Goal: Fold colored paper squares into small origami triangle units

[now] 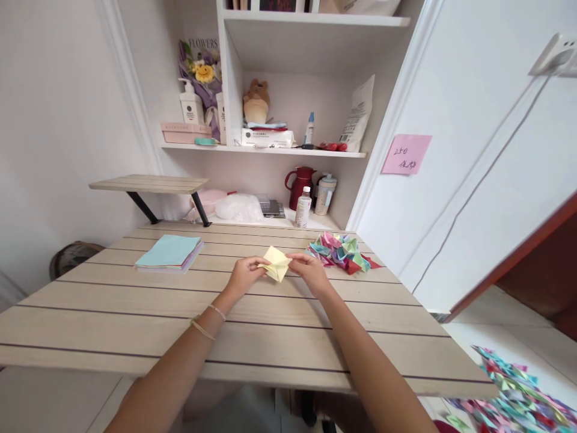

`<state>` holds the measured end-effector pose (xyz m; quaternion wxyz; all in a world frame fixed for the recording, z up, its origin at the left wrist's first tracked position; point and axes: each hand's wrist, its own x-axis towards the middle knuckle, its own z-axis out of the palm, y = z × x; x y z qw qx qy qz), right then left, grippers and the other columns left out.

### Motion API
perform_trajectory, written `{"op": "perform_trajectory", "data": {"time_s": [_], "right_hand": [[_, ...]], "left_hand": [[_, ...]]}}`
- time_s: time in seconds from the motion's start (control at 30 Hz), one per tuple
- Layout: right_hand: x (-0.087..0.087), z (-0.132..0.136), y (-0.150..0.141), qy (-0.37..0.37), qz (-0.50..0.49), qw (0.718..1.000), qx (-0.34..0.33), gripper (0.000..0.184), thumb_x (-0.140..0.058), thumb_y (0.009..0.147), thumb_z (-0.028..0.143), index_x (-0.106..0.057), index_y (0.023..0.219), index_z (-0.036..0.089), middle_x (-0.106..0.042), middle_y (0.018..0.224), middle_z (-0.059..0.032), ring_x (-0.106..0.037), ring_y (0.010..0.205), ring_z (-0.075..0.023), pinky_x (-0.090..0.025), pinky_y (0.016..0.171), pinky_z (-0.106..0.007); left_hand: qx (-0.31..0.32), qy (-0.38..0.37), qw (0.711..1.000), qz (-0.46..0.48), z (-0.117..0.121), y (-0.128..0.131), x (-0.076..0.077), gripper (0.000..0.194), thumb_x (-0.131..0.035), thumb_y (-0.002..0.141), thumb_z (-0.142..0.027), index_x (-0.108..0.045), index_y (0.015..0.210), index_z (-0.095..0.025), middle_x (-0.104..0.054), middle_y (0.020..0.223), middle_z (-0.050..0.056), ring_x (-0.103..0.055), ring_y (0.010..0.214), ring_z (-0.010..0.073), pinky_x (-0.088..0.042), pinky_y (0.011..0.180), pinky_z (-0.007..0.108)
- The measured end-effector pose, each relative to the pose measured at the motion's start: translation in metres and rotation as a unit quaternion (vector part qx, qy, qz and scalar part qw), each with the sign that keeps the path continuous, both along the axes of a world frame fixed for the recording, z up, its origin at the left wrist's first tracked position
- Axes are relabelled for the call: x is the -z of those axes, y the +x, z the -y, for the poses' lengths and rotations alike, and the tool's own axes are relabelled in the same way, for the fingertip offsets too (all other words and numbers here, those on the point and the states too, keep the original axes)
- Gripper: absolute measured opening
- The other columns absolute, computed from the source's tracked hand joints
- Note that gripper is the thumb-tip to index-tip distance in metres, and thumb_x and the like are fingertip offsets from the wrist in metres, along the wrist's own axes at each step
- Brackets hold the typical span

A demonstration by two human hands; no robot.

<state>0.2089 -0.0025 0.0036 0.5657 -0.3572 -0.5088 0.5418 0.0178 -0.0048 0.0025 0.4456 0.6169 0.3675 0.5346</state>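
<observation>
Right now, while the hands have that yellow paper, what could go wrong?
The yellow paper might tear if the left hand and right hand pull too hard. The colorful folded papers sit close to the right hand, so a sideways bump could scatter them, perhaps over the table's edge.

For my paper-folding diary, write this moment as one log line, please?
left hand: holding folded yellow paper | right hand: same paper | paper stack: left | colorful folded pile: right
</observation>
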Motion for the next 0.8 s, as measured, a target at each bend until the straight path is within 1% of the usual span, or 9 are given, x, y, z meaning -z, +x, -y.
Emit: {"op": "perform_trajectory", "data": {"time_s": [0.13, 0.23, 0.37, 0.5, 0.6, 0.7, 0.77, 0.8], "right_hand": [[-0.002, 0.0, 0.0, -0.018, 0.006, 1.0, -0.013, 0.031, -0.074, 0.054, 0.031, -0.068, 0.081, 0.017, -0.069, 0.078, -0.0038, -0.063, 0.071, -0.0167, -0.05, 0.075, -0.032], [-0.004, 0.0, 0.002, -0.018, 0.019, 0.999, -0.023, 0.031, -0.073, 0.055, 0.034, -0.069, 0.081, 0.017, -0.069, 0.081, -0.0039, -0.063, 0.074, -0.0171, -0.05, 0.078, -0.033], [-0.006, 0.0, 0.006, -0.007, 0.025, 0.998, -0.049, 0.033, -0.072, 0.057, 0.037, -0.069, 0.084, 0.019, -0.069, 0.086, -0.0037, -0.063, 0.082, -0.0195, -0.048, 0.085, -0.036], [-0.007, 0.001, 0.006, -0.012, 0.01, 0.998, -0.057, 0.031, -0.072, 0.057, 0.036, -0.068, 0.083, 0.018, -0.069, 0.086, -0.0042, -0.063, 0.081, -0.0197, -0.048, 0.084, -0.037], [-0.006, 0.003, 0.002, -0.02, 0.0, 0.998, -0.053, 0.029, -0.072, 0.056, 0.036, -0.067, 0.077, 0.017, -0.068, 0.083, -0.0041, -0.063, 0.08, -0.0197, -0.05, 0.08, -0.035], [-0.003, 0.004, -0.004, -0.023, 0.004, 0.999, -0.029, 0.03, -0.072, 0.055, 0.038, -0.065, 0.075, 0.016, -0.068, 0.073, -0.0029, -0.063, 0.07, -0.0177, -0.052, 0.073, -0.034], [-0.001, 0.004, -0.005, -0.018, 0.005, 1.0, -0.016, 0.031, -0.072, 0.056, 0.037, -0.063, 0.078, 0.017, -0.066, 0.065, -0.0004, -0.062, 0.063, -0.0152, -0.052, 0.069, -0.033], [-0.001, 0.003, -0.006, -0.012, 0.004, 1.0, -0.012, 0.031, -0.072, 0.056, 0.037, -0.063, 0.079, 0.018, -0.065, 0.064, 0.0002, -0.062, 0.062, -0.0148, -0.052, 0.069, -0.033]], "left_hand": [[-0.042, -0.047, 0.996, 0.066, -0.003, -0.001, -0.004, 0.028, -0.073, 0.052, -0.026, -0.065, 0.073, -0.01, -0.068, 0.069, 0.007, -0.063, 0.057, 0.0169, -0.053, 0.057, 0.029], [-0.055, -0.068, 0.991, 0.101, -0.004, -0.003, -0.007, 0.031, -0.075, 0.05, -0.029, -0.064, 0.072, -0.01, -0.068, 0.069, 0.007, -0.063, 0.058, 0.0168, -0.053, 0.058, 0.03], [-0.057, -0.073, 0.988, 0.123, -0.006, -0.006, -0.008, 0.032, -0.073, 0.053, -0.033, -0.065, 0.073, -0.01, -0.068, 0.07, 0.007, -0.063, 0.062, 0.0172, -0.053, 0.063, 0.031], [-0.047, -0.068, 0.99, 0.118, -0.007, -0.007, -0.008, 0.029, -0.07, 0.059, -0.033, -0.063, 0.074, -0.01, -0.067, 0.069, 0.006, -0.063, 0.063, 0.0169, -0.053, 0.063, 0.031], [-0.047, -0.055, 0.992, 0.106, -0.006, -0.006, -0.006, 0.03, -0.069, 0.06, -0.033, -0.06, 0.079, -0.012, -0.065, 0.066, 0.005, -0.062, 0.061, 0.016, -0.053, 0.059, 0.029], [-0.048, -0.036, 0.994, 0.09, -0.006, -0.005, -0.004, 0.031, -0.067, 0.061, -0.031, -0.057, 0.085, -0.014, -0.062, 0.061, 0.001, -0.059, 0.055, 0.0137, -0.051, 0.054, 0.027], [-0.049, -0.024, 0.996, 0.069, -0.006, -0.004, -0.002, 0.026, -0.066, 0.063, -0.03, -0.059, 0.082, -0.014, -0.062, 0.064, 0.001, -0.059, 0.057, 0.0133, -0.05, 0.052, 0.024], [-0.048, -0.019, 0.997, 0.056, -0.006, -0.004, -0.002, 0.023, -0.064, 0.064, -0.029, -0.06, 0.08, -0.014, -0.063, 0.068, 0.002, -0.059, 0.06, 0.0137, -0.05, 0.053, 0.024]]}}
